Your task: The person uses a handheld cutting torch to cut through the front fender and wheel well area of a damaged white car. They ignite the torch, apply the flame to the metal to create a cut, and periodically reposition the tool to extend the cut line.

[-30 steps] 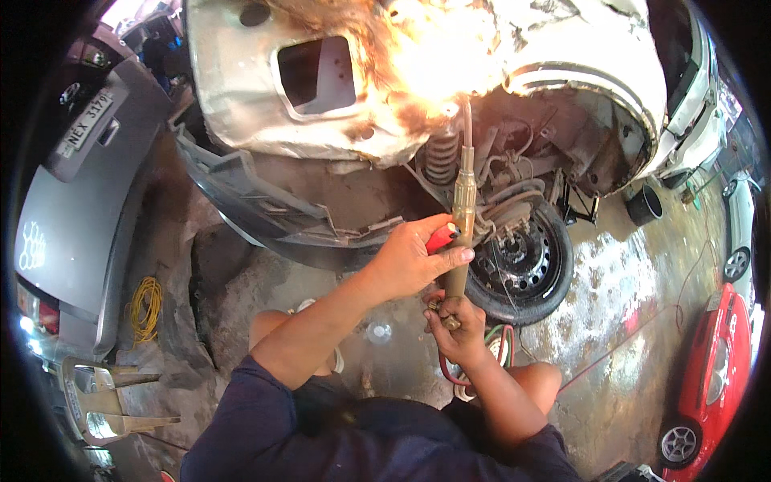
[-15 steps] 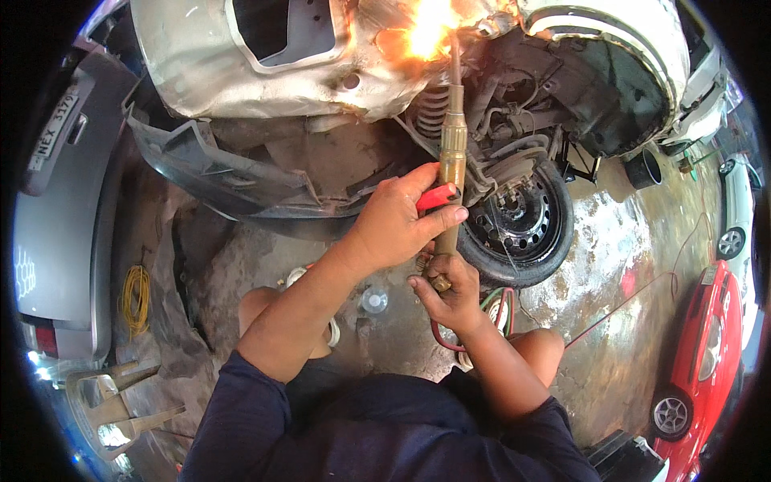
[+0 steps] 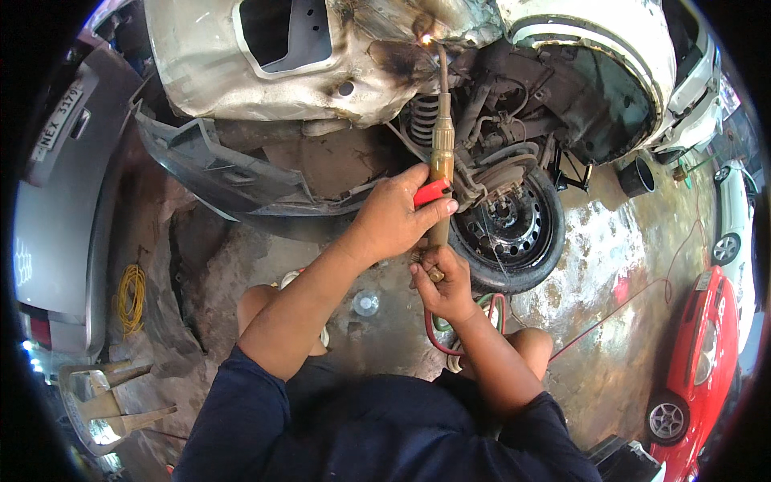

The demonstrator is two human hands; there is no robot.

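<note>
A brass gas torch (image 3: 442, 145) points away from me, its thin bent tip up against the bare, scorched metal of a car body (image 3: 365, 84). At the tip glows a small bright flame (image 3: 426, 38). My left hand (image 3: 392, 217) is closed beside the torch barrel, with a red lighter (image 3: 431, 192) held between thumb and fingers; some fingertips are hidden behind the barrel. Lower down, my right hand (image 3: 446, 283) wraps round the torch's rear end by a brass valve knob (image 3: 435, 275). Red and green hoses (image 3: 499, 309) show beneath that hand.
A loose wheel (image 3: 514, 241) lies under the exposed suspension and coil spring (image 3: 423, 120). A detached dark bumper (image 3: 217, 181) lies left. A black bucket (image 3: 637, 178), a red car (image 3: 697, 353), a grey vehicle (image 3: 60, 241), a yellow coiled cord (image 3: 131, 299) and a plastic chair (image 3: 100, 406) surround me.
The large orange flare at the torch tip has shrunk to a small bright point. Both hands keep their hold, and the view has shifted slightly.
</note>
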